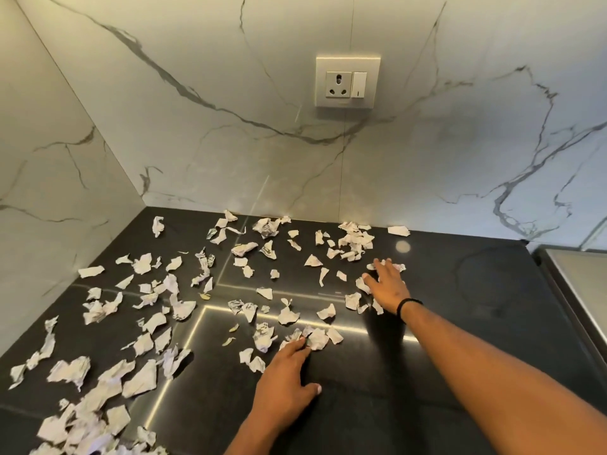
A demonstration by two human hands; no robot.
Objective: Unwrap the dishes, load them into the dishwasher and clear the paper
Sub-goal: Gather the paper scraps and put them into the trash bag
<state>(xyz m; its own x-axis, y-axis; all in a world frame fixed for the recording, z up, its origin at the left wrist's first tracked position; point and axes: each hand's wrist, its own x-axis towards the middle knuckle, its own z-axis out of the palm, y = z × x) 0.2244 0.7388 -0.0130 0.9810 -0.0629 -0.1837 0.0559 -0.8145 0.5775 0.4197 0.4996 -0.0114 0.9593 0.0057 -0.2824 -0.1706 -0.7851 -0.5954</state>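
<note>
Your left hand (285,372) lies flat, fingers together, touching the torn white paper scraps (317,338) mid-counter; your right hand (387,284), fingers spread, presses on scraps farther back, and the rest litter the dark polished stone countertop (460,323) from the marble-look back wall (230,142) to the near left edge. No dishes or dishwasher in view. Risk, as I judge it: sweeping with spread fingers lets small bits slip between them, and a fast rake toward the near edge sends light pieces onto the floor.

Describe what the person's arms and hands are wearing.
Both forearms are bare, with no sleeves in view. The right hand has a thin black band around its wrist. The left hand shows no band, ring or glove.
</note>
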